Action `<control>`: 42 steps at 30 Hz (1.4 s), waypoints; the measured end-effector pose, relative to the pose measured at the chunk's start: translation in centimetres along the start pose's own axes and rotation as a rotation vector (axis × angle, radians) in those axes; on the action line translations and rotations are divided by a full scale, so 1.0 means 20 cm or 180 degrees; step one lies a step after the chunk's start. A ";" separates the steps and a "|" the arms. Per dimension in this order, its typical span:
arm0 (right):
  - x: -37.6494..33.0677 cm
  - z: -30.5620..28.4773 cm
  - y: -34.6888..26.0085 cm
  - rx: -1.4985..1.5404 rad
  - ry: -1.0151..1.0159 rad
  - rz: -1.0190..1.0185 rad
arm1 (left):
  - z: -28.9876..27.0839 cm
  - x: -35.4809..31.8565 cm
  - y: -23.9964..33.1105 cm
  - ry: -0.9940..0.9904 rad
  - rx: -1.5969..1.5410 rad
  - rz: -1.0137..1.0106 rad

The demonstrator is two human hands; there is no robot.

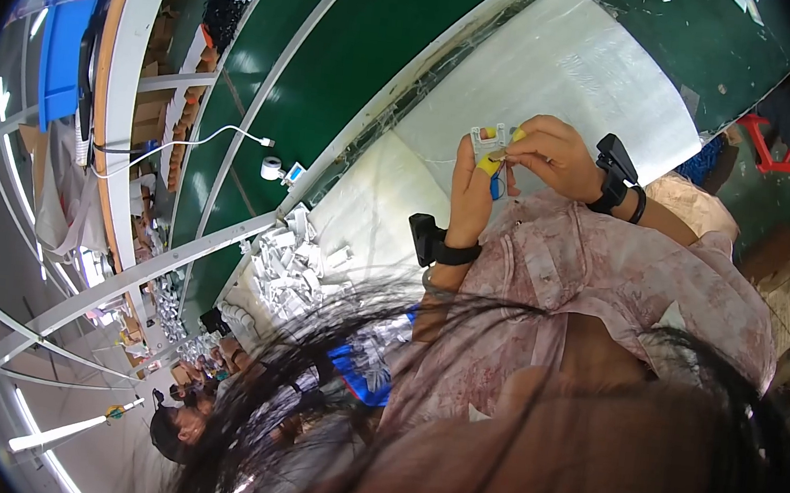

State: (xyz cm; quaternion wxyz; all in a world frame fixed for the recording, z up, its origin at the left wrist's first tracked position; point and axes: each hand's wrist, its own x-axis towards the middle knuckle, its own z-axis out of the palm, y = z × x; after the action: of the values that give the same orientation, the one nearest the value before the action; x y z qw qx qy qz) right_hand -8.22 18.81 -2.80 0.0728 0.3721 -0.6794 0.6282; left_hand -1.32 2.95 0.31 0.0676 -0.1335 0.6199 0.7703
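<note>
Above the white sheet (567,72) on the work table, a small white plastic part (489,141) with yellow and blue bits was held up between two hands. The left hand (470,197) was raised with its fingers straight up, and the part was pressed against its thumb and fingertips. The right hand (554,155) was curled over the part from the other side, and the top of the part was pinched by its fingers. Both hands were touching the part, so it was kept in the air, well apart from the sheet below. A black band (434,244) was worn on the left wrist, and another black band (618,172) was worn on the right wrist. A pink patterned sleeve (604,269) was seen behind the hands. A heap of white plastic pieces (292,265) was piled near the edge of the table, to the left of the hands. A green belt (359,41) was laid beside the white sheet. A white cable (184,143) was hung near the belt. Dark strands of hair (356,339) were spread across the lower part of the view.
</note>
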 end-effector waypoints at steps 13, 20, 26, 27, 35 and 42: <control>-0.03 -0.01 0.01 -0.0025 0.0018 -0.0045 | 0.06 -0.03 0.05 -0.0090 0.0457 0.0068; -0.02 -0.02 0.00 -0.0078 0.0039 -0.0084 | 0.08 -0.04 0.02 -0.0005 0.0258 0.0265; 0.00 -0.03 -0.02 0.0195 -0.0013 0.0186 | 0.05 -0.05 -0.02 -0.0082 0.0411 0.0601; 0.00 -0.03 -0.02 0.0137 -0.0064 0.0188 | 0.05 -0.05 -0.02 -0.0080 0.0413 0.0600; 0.01 -0.03 -0.02 0.0013 -0.0043 0.0150 | 0.05 -0.05 -0.04 0.0046 0.1010 0.0666; 0.01 -0.03 -0.03 -0.0075 -0.0020 0.0117 | 0.07 -0.05 -0.04 0.0229 0.1207 0.0657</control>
State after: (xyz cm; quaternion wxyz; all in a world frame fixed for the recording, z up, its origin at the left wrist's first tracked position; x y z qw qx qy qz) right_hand -8.14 19.28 -2.16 0.0635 0.3606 -0.6937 0.6202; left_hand -0.30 4.47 0.20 -0.0099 -0.0817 0.7661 0.6375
